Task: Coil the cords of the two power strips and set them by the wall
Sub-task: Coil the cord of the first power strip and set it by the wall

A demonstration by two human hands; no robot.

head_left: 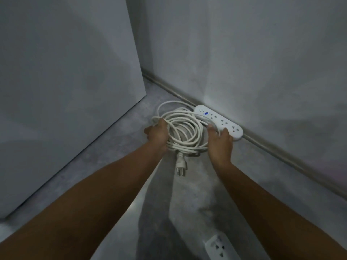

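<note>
Your power strip [218,122] sits right against the foot of the wall [262,62]. The coiled cord [185,132] is just left of it, between your left hand [157,133] and right hand [220,142]. The plug [180,165] pokes out on your side, and the second strip [218,247] lies nearest you, between your forearms.

Glossy white plastic power strip [218,122], smooth rubbery white cord [185,131], matt mottled grey floor [116,166], matt plastered wall [244,53].

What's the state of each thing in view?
Wall strip: flat on floor against baseboard, sockets empty.
Cord: coiled, held on both sides.
Plug: unplugged, below the coil.
Second strip: on floor at bottom edge, sockets up.
Left hand: grips coil's left side.
Right hand: holds coil's right side, beside wall strip.
</note>
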